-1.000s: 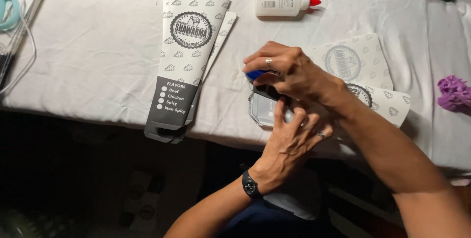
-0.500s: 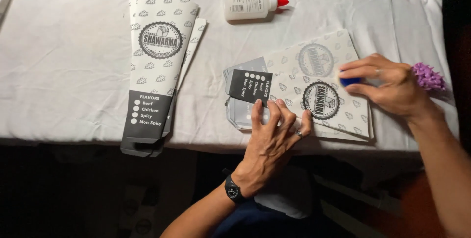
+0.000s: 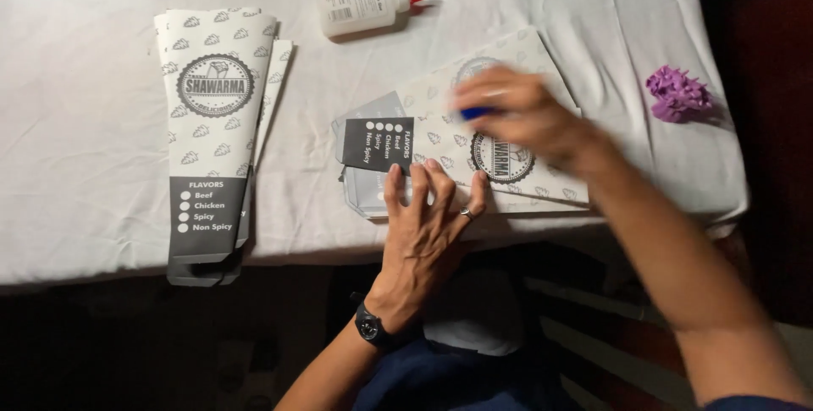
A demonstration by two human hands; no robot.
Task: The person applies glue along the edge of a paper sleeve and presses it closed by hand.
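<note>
Both hands work over a flat printed paper sleeve (image 3: 508, 153) lying near the front edge of the white-clothed worktop (image 3: 85, 174). Left hand (image 3: 428, 225) presses it down with fingers spread. Right hand (image 3: 517, 115), blurred, pinches a small blue object (image 3: 476, 112) above it. A white glue bottle with red cap (image 3: 366, 6) lies behind; more printed sleeves (image 3: 212, 148) lie well left.

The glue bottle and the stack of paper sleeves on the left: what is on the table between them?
Nothing. In the head view, only bare white tablecloth lies between the glue bottle and the stack of paper sleeves.
</note>
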